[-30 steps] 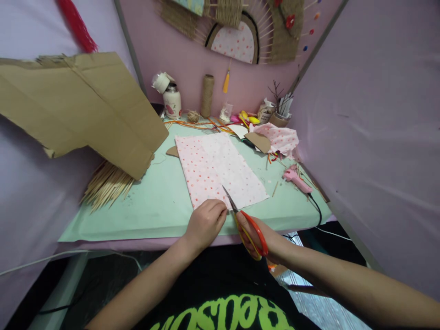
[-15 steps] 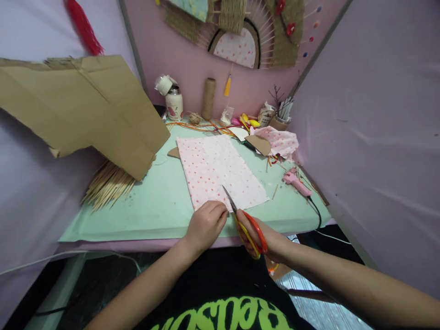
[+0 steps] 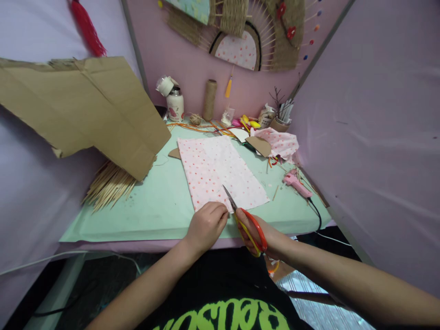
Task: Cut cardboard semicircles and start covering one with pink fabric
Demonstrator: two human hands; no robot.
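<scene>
A pink and white fabric piece (image 3: 223, 169) with red dots lies spread on the green tabletop. At its near edge my left hand (image 3: 209, 224) is closed, fingers pinching the cloth's border. My right hand (image 3: 249, 233) grips scissors (image 3: 256, 227) with red and yellow handles. Their blades point away from me and to the left, over the fabric just right of my left fingers. Whether the cloth lies between the blades is hard to make out. A brown cardboard piece (image 3: 174, 153) shows partly from under the fabric's left edge.
Large cardboard (image 3: 92, 101) leans at left above bundled wooden sticks (image 3: 110, 185). A pink glue gun (image 3: 297, 183) with a black cord lies at right. Behind are crumpled dotted cloth (image 3: 285, 142), a cardboard half-round (image 3: 259, 145), a twine spool (image 3: 209, 100) and a bottle (image 3: 175, 105).
Both hands, the scissors and the fabric hold nearly the same positions. The whole view has shifted very slightly.
</scene>
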